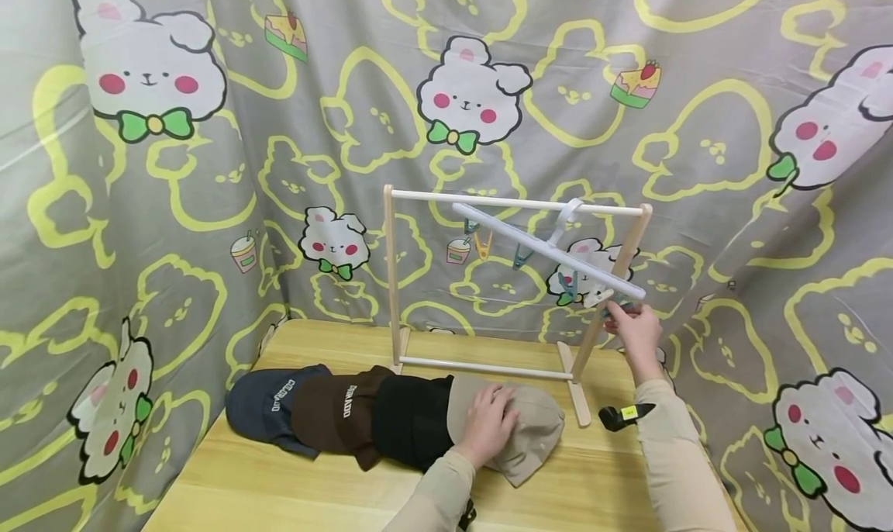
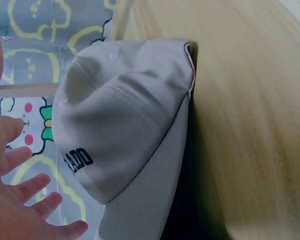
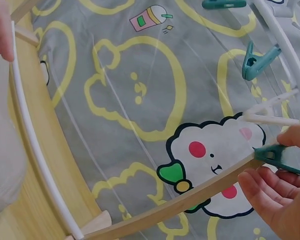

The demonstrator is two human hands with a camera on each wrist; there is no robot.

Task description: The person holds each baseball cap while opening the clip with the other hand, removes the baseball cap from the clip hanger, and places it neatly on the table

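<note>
A white clip hanger [image 1: 516, 236] tilts down to the right, its hook [image 1: 568, 214] over the top bar of a small wooden rack. Several teal clips and a yellow clip [image 1: 484, 245] hang from it. At its low right end my right hand [image 1: 636, 334] pinches a teal clip [image 3: 274, 156] between thumb and fingers. My left hand [image 1: 488, 423] is over the beige cap [image 1: 537, 431], at the right end of a row of caps; its fingers look spread in the left wrist view. Whether it touches the cap I cannot tell.
Beside the beige cap lie a black cap [image 1: 412, 419], a brown cap [image 1: 328, 416] and a navy cap [image 1: 258, 404], overlapping on the wooden table [image 1: 216, 485]. Behind them stands the rack [image 1: 392, 284], with a foot [image 1: 579, 404] reaching forward. Patterned curtains [image 1: 335, 160] surround the table.
</note>
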